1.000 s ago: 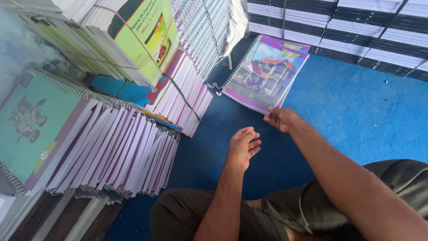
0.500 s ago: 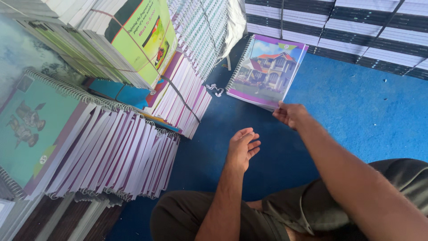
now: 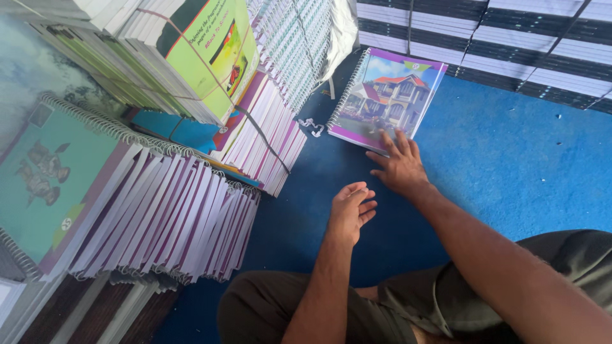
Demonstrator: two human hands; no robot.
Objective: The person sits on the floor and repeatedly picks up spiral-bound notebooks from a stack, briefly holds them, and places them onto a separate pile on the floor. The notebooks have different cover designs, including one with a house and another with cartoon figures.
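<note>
1. The right hand [image 3: 400, 167], which was at the spiral notebook's [image 3: 387, 99] near corner half a second ago, is now pressing flat on its lower edge, fingers spread and gripping nothing.
2. The left hand [image 3: 351, 208] is still hovering loosely curled, empty.
3. The notebook (glossy cover, wire binding) is lying on the blue carpet floor [image 3: 510, 159], near strapped notebook stacks [image 3: 191, 210].

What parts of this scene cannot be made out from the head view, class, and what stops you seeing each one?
- Near corner of the spiral notebook: covered by the right hand.
- Left hand: palm faces down, so its underside is hidden.
- Bundled stacks along the top: cut off by the frame edge.
- Small white bits on the blue floor: too small to identify.
</note>
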